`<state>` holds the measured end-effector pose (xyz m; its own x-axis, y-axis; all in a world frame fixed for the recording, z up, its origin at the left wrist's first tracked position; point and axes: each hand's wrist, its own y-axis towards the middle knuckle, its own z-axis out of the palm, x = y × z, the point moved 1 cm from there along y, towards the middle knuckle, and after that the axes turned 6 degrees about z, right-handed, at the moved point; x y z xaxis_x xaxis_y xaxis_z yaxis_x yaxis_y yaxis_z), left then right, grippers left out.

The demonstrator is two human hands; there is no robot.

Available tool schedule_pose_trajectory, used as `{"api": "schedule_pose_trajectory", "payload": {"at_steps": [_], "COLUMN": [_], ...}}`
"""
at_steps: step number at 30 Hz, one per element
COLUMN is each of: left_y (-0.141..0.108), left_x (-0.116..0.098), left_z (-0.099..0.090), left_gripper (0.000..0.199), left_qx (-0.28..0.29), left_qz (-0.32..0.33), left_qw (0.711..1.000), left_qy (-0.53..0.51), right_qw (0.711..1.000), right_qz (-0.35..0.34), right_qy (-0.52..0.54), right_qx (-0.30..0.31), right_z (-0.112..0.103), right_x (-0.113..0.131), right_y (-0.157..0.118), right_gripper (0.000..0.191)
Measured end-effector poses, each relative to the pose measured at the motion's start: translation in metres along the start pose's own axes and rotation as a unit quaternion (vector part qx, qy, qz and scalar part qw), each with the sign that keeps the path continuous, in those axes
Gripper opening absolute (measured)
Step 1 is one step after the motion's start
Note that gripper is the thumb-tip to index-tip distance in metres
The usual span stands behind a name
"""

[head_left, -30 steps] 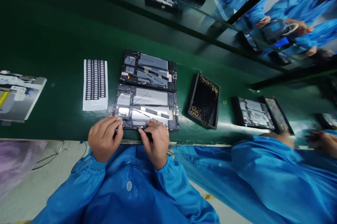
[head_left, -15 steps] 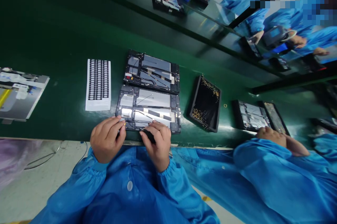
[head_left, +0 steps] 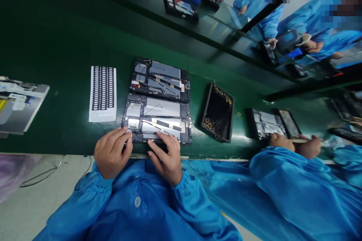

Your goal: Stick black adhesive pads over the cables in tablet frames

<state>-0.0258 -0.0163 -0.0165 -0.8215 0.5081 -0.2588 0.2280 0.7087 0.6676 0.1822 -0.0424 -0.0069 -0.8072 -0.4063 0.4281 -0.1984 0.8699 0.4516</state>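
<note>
Two opened device housings lie one behind the other on the green table. The nearer housing (head_left: 162,107) shows silver panels, black strips and thin cables; the farther housing (head_left: 164,69) has similar parts. At the nearer housing's front left corner, my left hand (head_left: 113,152) has thumb and fingers closed around something small, too hidden to name. My right hand (head_left: 166,156) rests at its front edge, fingers spread and touching the cable area, holding nothing visible. Left of the housings is a white sheet (head_left: 102,115) with rows of black stickers.
A black tray (head_left: 219,112) with small gold pieces stands to the right, with a gold ring (head_left: 239,114) beside it. A metal panel (head_left: 21,114) lies far left. A co-worker's hands (head_left: 283,142) are near another housing (head_left: 267,122). More people work across the glass shelf.
My right hand's fingers have spread slightly and lifted from their bent pose. My left hand stays at the corner. The whole view has shifted a little.
</note>
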Motion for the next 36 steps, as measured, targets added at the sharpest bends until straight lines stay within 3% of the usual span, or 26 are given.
{"api": "schedule_pose_trajectory", "payload": {"at_steps": [4, 8, 15, 22, 25, 30, 36], "left_y": [0.0, 0.004, 0.024, 0.03, 0.027, 0.025, 0.026], "left_x": [0.001, -0.004, -0.027, -0.026, -0.025, -0.02, -0.021], "left_z": [0.001, -0.004, -0.005, 0.0, 0.0, -0.001, -0.002], "left_gripper": [0.03, 0.028, 0.01, 0.011, 0.008, 0.004, 0.01], "left_qx": [-0.009, -0.007, 0.105, 0.128, 0.133, 0.139, 0.099], "left_qz": [0.003, -0.002, 0.013, -0.029, -0.032, -0.028, -0.034], "left_qw": [1.0, 1.0, 0.991, 0.988, 0.986, 0.978, 0.982], "left_qy": [-0.003, 0.008, -0.082, -0.088, -0.097, -0.152, -0.155], "right_qw": [0.996, 0.997, 0.993, 0.991, 0.994, 0.997, 0.999], "right_qz": [0.053, 0.049, 0.081, 0.105, 0.08, -0.021, -0.014], "right_qy": [0.048, 0.047, 0.052, 0.049, 0.04, -0.016, -0.034], "right_qx": [-0.055, -0.043, -0.064, -0.072, -0.071, -0.066, -0.023], "right_z": [-0.004, -0.002, -0.002, 0.004, 0.005, 0.002, 0.001], "right_x": [-0.009, -0.007, -0.001, -0.001, -0.004, -0.009, -0.008], "right_y": [-0.004, 0.0, 0.008, 0.006, 0.004, -0.001, -0.003], "right_gripper": [0.036, 0.026, 0.016, 0.009, 0.017, 0.037, 0.04]}}
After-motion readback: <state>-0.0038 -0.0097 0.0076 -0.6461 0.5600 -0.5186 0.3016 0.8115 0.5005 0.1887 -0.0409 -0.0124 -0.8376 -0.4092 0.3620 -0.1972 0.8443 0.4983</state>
